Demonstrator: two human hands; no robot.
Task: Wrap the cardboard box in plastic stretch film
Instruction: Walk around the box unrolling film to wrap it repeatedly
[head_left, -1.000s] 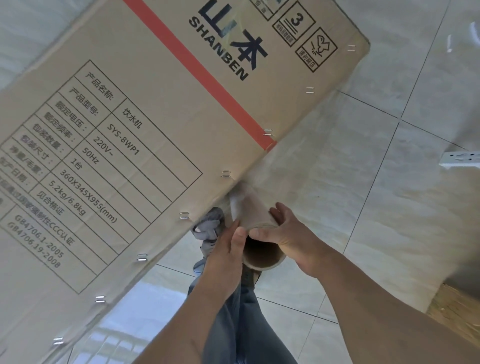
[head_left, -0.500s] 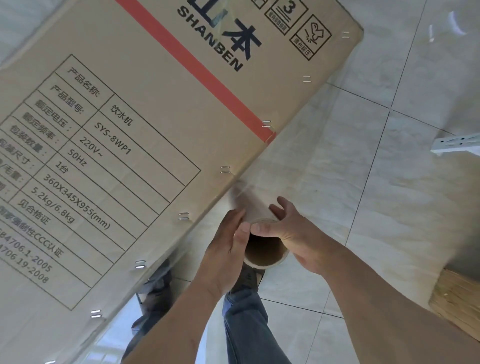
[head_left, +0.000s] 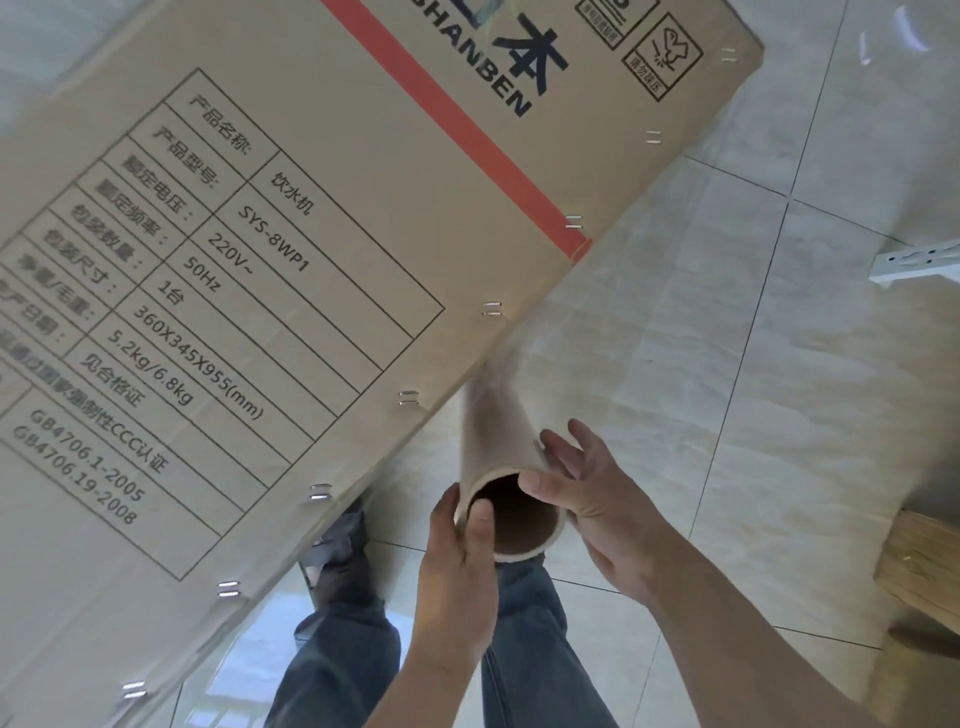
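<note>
The cardboard box (head_left: 291, 270) fills the upper left, its long stapled edge running from about 1 o'clock down to 7 o'clock across the view. Its face carries the brand word ending "ANBEN" in dark letters beside large Chinese characters, an orange stripe (head_left: 467, 124), a fragile-goods symbol near the top corner, and a ruled table of Chinese labels with readable entries: "SYS-8WP1", "220V~", "50Hz", "360X345X955(mm)", "5.2kg/6.8kg", "GB4706.1-2005" and "GB4706.19-2008". Just beside the box edge, at about 5 o'clock of centre, both hands hold the film roll (head_left: 498, 457) by its open near end, the tube tilting up toward the box. The left hand (head_left: 457, 561) grips the rim with its thumb hooked inside the hollow core; the right hand (head_left: 587, 499) clamps the other side, thumb on the rim and fingers spread along the outside. A clear sheet of film (head_left: 597, 332) stretches from the roll toward the box. Below are jeans (head_left: 524, 649) and a grey shoe (head_left: 337, 540) on the pale tiled floor (head_left: 727, 415).
</note>
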